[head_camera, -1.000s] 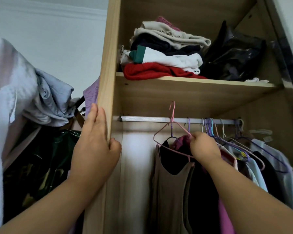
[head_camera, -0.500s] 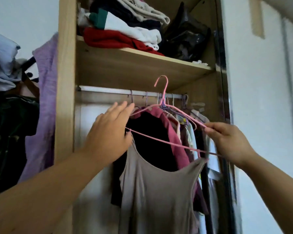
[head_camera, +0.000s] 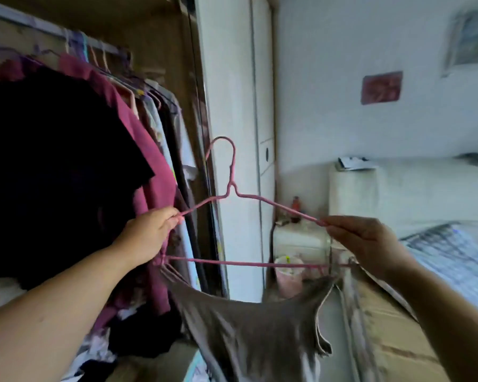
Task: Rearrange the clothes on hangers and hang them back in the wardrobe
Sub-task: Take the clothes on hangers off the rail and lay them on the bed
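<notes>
Left hand [head_camera: 146, 235] and right hand [head_camera: 367, 244] are each pinching a shoulder wire of the pink hanger [head_camera: 246, 263], which I am seeing held out beside the wardrobe [head_camera: 196, 78]. Risk: the grey camisole [head_camera: 249, 326] is hanging by thin straps, so tilting may slide one off. The wardrobe rail [head_camera: 53, 28] is carrying a black garment [head_camera: 53, 161] and a maroon top [head_camera: 149, 161].

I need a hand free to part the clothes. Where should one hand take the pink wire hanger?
Probably pinch the pink wire hanger at its twisted neck below the hook, coming from the right: it sits midway, so the grey-brown sleeveless top hangs level, and the hook's opening faces left.
</notes>
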### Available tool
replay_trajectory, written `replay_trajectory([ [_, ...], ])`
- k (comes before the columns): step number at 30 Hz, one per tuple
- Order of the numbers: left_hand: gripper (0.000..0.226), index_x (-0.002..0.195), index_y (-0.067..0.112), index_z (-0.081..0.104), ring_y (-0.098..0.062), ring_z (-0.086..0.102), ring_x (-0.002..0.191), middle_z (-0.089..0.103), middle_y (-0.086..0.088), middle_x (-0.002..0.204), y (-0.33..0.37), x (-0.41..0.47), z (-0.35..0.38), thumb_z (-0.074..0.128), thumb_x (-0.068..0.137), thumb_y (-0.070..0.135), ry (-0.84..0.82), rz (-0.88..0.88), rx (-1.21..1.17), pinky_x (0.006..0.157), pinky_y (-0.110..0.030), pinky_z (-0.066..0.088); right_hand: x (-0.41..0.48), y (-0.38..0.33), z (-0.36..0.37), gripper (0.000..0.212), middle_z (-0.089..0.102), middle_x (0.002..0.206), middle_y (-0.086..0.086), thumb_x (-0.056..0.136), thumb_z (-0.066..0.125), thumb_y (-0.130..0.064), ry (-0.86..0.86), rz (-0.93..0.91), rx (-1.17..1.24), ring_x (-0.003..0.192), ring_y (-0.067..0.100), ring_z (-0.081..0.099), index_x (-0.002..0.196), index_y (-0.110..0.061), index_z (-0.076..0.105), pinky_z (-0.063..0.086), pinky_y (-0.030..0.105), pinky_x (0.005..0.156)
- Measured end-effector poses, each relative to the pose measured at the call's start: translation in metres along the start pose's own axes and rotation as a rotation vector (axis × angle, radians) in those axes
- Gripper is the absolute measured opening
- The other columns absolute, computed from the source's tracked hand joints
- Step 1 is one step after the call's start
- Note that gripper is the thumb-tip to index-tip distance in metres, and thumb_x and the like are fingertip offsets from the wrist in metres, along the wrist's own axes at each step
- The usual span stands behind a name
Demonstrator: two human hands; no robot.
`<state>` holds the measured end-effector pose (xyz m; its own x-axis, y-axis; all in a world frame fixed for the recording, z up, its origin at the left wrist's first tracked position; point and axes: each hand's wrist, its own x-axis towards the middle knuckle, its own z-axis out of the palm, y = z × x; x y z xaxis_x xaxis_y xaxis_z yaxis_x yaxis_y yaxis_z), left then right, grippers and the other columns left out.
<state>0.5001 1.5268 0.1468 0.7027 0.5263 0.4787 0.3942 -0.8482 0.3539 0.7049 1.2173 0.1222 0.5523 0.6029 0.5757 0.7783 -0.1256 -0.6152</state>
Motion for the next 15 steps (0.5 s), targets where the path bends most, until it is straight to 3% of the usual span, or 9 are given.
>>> replay_trajectory([
  [2,0.017,0.095,0.021,0.065,-0.018,0.058,0.086,0.064,0.003,0.087,0.007,-0.025,0.026,0.048,0.097,0.017,-0.075,0.054,-0.162,0.074,-0.027,0.041,-0.051,0.004,-0.002,0.029,0.061,0.064,-0.037,0.089,0.062,-0.019,0.044,0.126,-0.067,0.065,-0.017,0.056,0.080,-0.046,0.064,0.040,0.004,0.065],
  [4,0.021,0.086,0.027,0.062,-0.022,0.059,0.086,0.065,-0.002,0.086,0.013,-0.049,0.052,0.049,0.096,0.014,-0.115,0.112,-0.248,0.075,-0.030,0.040,-0.100,0.004,-0.003,0.023,0.062,0.058,-0.015,0.090,0.060,-0.026,0.066,0.247,-0.170,0.057,-0.002,0.054,0.071,-0.039,0.063,0.043,0.020,0.062],
  [6,0.024,0.080,0.031,0.061,-0.023,0.060,0.088,0.066,-0.005,0.088,0.021,-0.073,0.076,0.051,0.094,0.015,-0.173,0.179,-0.332,0.076,-0.031,0.041,-0.151,0.002,-0.005,0.025,0.059,0.059,-0.005,0.091,0.057,-0.030,0.058,0.416,-0.269,0.056,0.010,0.052,0.066,-0.034,0.058,0.042,0.030,0.059],
  [11,0.016,0.097,0.023,0.071,-0.026,0.062,0.095,0.067,-0.004,0.095,0.062,-0.120,0.121,0.055,0.092,0.023,-0.344,0.321,-0.346,0.080,-0.035,0.047,-0.275,-0.012,-0.021,0.023,0.061,0.063,-0.001,0.093,0.054,-0.024,0.069,0.774,-0.283,0.055,0.015,0.054,0.070,-0.025,0.058,0.046,0.028,0.057],
  [15,0.016,0.100,0.034,0.069,-0.022,0.062,0.094,0.068,0.001,0.098,0.128,-0.168,0.151,0.055,0.092,0.030,-0.476,0.482,-0.357,0.078,-0.031,0.046,-0.382,-0.030,-0.042,0.026,0.061,0.059,-0.002,0.093,0.053,-0.018,0.182,1.000,-0.279,0.051,0.013,0.053,0.069,-0.026,0.059,0.043,0.023,0.052],
])
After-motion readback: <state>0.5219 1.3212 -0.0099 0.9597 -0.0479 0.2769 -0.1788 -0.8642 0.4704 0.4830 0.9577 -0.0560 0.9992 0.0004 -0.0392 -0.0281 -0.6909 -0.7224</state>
